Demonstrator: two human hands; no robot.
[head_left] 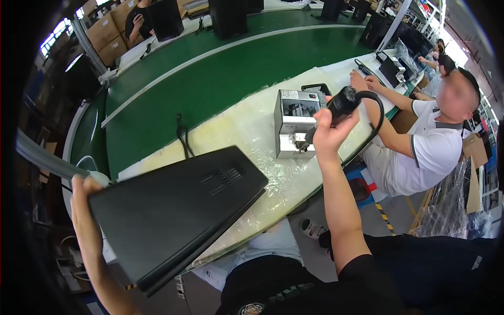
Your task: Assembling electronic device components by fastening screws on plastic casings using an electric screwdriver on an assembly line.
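My left hand grips the left end of a large black case, which has slots in its top face and lies tilted over the near edge of the bench. A black cord with a plug runs out behind it. In my right hand is a black electric screwdriver, its thick cable looping off to the right. The tool's lower end is beside the front of a small metal screw feeder with a red switch; whether they touch I cannot tell.
A green conveyor belt runs behind the plastic-covered bench. At the right sits a co-worker in a white shirt, hands near another small machine. More black cases stand beyond the belt. Cardboard boxes are stacked far left.
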